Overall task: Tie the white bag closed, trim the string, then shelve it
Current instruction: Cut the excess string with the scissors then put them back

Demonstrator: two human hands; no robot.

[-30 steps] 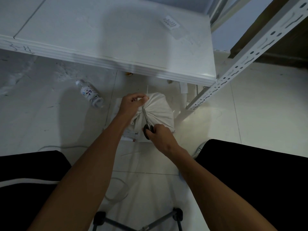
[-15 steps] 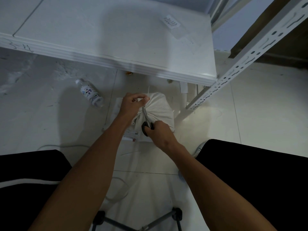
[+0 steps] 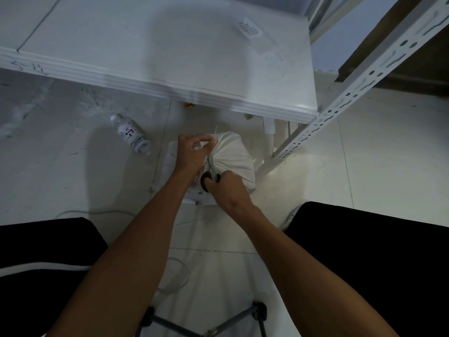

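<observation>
My left hand (image 3: 193,154) pinched the gathered neck of the white bag (image 3: 233,156) on the floor. My right hand (image 3: 227,190) gripped the scissors (image 3: 210,175), blades at the neck.

No legible text; bottle label (image 3: 130,135) blurred.

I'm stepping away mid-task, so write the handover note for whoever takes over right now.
Left hand: pinches the gathered neck of the bag, with the string rising thin above it.
Right hand: grips the scissors, black handles at the fingers, blades pointing up to the neck beside the left fingers.
Bag sits on the floor just in front of the shelf.
Done: the neck looks gathered and tied, though the knot itself is hidden.
Left: finish the string cut, put the scissors down, lift the bag onto the shelf.
</observation>
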